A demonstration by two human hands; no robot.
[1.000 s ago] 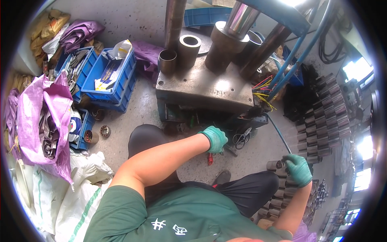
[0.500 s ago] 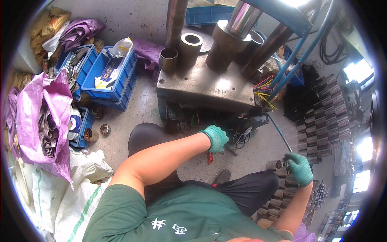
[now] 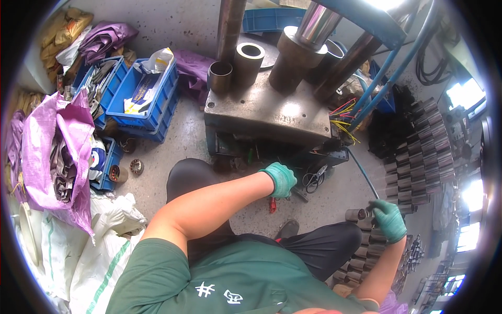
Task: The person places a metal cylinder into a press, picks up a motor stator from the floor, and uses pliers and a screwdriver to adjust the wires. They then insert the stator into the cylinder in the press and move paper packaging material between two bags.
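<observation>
My left hand (image 3: pixel 282 180), in a green knit glove, is curled closed below the front edge of the press's metal table. What it holds, if anything, is hidden. My right hand (image 3: pixel 389 221), gloved the same way, is closed at the lower end of a long, thin lever (image 3: pixel 362 170) that slants down from the right side of the press. The steel press table (image 3: pixel 256 115) bears a thick-walled metal sleeve (image 3: pixel 248 65), a thinner metal tube (image 3: pixel 220 78) and a wide cylinder (image 3: pixel 286 68) under the shiny press ram (image 3: pixel 317 25).
Metal cylinders (image 3: pixel 423 152) stand in rows at right. Blue crates (image 3: pixel 137 119) and a purple sack (image 3: pixel 39 141) of metal pieces are at left, above white sacks (image 3: pixel 104 256). Two small rings (image 3: pixel 136 166) lie on the floor. Coloured wires (image 3: pixel 342 120) hang beside the press.
</observation>
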